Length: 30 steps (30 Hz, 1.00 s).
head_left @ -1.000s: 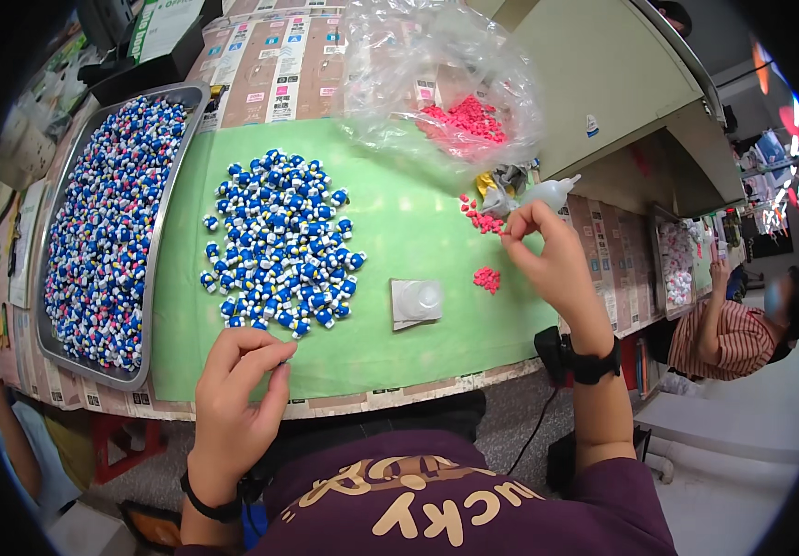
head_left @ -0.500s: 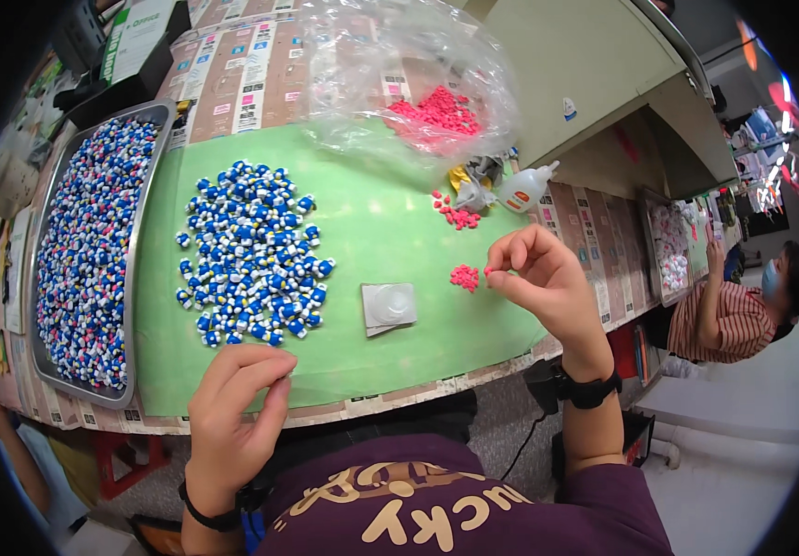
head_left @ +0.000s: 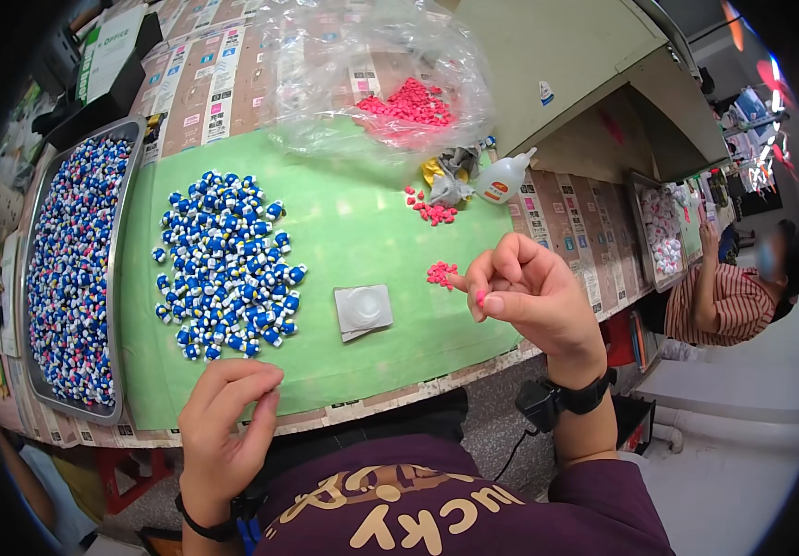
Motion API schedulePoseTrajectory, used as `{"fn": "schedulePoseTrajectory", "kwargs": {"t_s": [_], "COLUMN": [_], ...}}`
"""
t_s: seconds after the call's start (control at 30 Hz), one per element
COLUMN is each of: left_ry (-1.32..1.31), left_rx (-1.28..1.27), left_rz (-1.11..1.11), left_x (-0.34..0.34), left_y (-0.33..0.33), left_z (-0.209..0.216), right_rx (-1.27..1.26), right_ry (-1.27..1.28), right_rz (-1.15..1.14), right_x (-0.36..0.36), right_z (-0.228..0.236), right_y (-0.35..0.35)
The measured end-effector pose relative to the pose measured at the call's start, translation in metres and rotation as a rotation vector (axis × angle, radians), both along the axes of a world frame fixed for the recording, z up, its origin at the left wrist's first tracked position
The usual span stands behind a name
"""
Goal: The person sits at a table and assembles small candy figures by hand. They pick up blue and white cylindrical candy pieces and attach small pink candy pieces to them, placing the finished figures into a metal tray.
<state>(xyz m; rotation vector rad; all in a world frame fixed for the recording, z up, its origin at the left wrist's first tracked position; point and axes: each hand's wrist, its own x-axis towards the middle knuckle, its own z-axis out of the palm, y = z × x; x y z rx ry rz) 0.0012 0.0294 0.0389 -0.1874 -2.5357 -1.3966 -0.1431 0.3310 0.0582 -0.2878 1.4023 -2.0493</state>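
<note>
My right hand [head_left: 540, 301] is raised over the right side of the green mat [head_left: 353, 241], a small pink piece [head_left: 480, 297] pinched between thumb and finger. Just left of its fingertips lies a little heap of pink pieces [head_left: 442, 274]. My left hand [head_left: 225, 431] hovers at the mat's front edge, its fingers and thumb drawn into a pinch; whatever is in them is hidden. Beyond that hand spreads a pile of small blue-and-white figures [head_left: 228, 264]. A round translucent dish [head_left: 363, 308] sits on a grey square pad between my hands.
A metal tray [head_left: 119, 278] full of similar figures stands at the left. Farther back are a clear plastic bag [head_left: 311, 102] with pink pieces, a second pink heap [head_left: 434, 213], crumpled foil [head_left: 452, 176] and a white squeeze bottle [head_left: 505, 176]. A person [head_left: 728, 296] sits at right.
My right hand has pulled back slightly from the small pink heap, and the pink piece in its pinch now shows more plainly. The whole view has shifted a little; my left hand remains pinched.
</note>
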Motion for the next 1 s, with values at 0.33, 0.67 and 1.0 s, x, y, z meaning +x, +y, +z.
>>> {"fn": "schedulePoseTrajectory", "kwargs": {"t_s": [0.33,0.67,1.0], "left_ry": [-0.019,-0.083,0.033], "left_rx": [0.035,0.098,0.028], "left_rz": [0.016,0.118,-0.017], "left_x": [0.003,0.009,-0.004], "left_y": [-0.005,-0.009,-0.007], "left_z": [-0.004,-0.005,-0.001], "right_rx": [0.569,0.745,0.933], "right_ry": [0.524,0.658,1.146], "right_rz": [-0.187,-0.341,-0.023], "right_x": [-0.012,-0.051,-0.003], "right_z": [-0.013,-0.026,-0.021], "right_y": [-0.012,-0.009,-0.026]}}
